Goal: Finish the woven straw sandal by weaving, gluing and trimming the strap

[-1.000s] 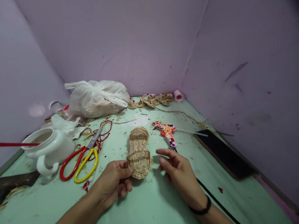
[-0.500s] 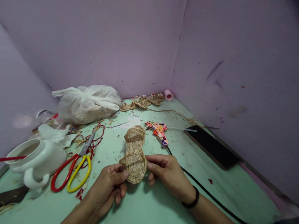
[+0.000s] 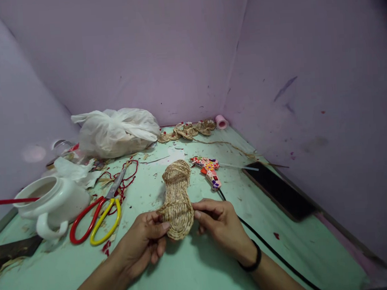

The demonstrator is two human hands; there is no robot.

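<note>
A small woven straw slipper [image 3: 177,198], made of coiled braid with a band across it, is held up over the table between both hands. My left hand [image 3: 149,235] pinches its lower left edge, near one end of the band. On the other side, my right hand [image 3: 218,222], with a black band at the wrist, has thumb and forefinger closed at the slipper's right edge by the band's other end. Just beyond the right hand lies a flower-patterned glue gun [image 3: 210,170], a clear glue stick poking out of its back.
Scissors [image 3: 109,198] with red and yellow handles lie left, beside a white pot [image 3: 57,199]. Behind are a tied plastic bag [image 3: 117,134], straw pieces with red beads [image 3: 188,130] and a pink spool [image 3: 221,122]. A phone [image 3: 278,190] and black cord [image 3: 272,247] lie right.
The whole view has shifted slightly, so things sit a little further right. Both hands keep their hold on the slipper, which is tilted a little differently.
</note>
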